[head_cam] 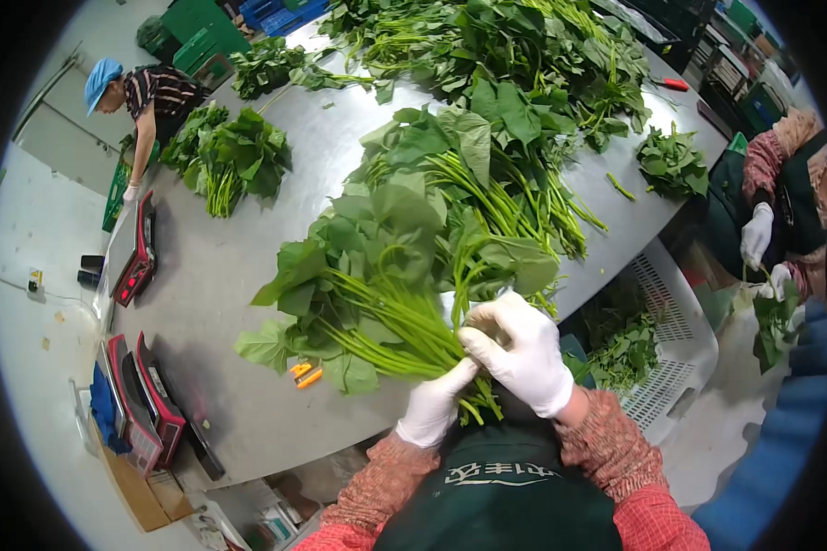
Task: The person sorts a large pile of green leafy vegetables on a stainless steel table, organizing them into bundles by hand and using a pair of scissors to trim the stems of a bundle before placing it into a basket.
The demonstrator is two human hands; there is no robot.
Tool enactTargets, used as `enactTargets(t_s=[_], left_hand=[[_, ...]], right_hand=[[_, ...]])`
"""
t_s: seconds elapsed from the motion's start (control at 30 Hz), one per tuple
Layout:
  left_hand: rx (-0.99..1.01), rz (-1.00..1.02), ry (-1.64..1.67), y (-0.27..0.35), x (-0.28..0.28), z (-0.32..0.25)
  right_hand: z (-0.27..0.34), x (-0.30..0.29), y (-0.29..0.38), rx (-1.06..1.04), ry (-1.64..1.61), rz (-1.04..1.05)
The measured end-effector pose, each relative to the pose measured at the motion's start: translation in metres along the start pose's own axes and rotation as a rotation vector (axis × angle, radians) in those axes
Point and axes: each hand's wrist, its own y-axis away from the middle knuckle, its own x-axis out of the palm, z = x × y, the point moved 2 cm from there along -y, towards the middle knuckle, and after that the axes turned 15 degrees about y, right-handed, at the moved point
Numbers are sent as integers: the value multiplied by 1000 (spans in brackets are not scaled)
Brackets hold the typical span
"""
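Note:
My left hand (435, 406), in a white glove, is closed around the lower stems of a bunch of leafy greens (393, 324) at the table's near edge. The bunch's leaves fan out up and to the left. My right hand (517, 351), gloved too, pinches more green stems (463, 289) just right of the bunch, its fingertips close to the left thumb. Behind lies another pile of long-stemmed greens (503, 200). An orange cutter (307, 374) rests on the metal table, left of my left hand and partly beside the leaves.
A large heap of greens (524, 41) covers the metal table's (248, 413) far side. Small bunches (241, 158) lie left. Red scales (134, 255) stand along the left edge. A white perforated crate (689, 344) with greens is below right. One co-worker (158, 96) bends at left, another (785, 186) holds stems at right.

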Motion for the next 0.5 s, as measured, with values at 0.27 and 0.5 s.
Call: enactTargets(t_s=[0.27, 0.5], left_hand=[[-50, 1, 89, 5, -9, 2], [-11, 85, 108, 0, -15, 10]], right_hand=[[-21, 13, -11, 330, -333, 386], [-14, 4, -20, -183, -53, 394]])
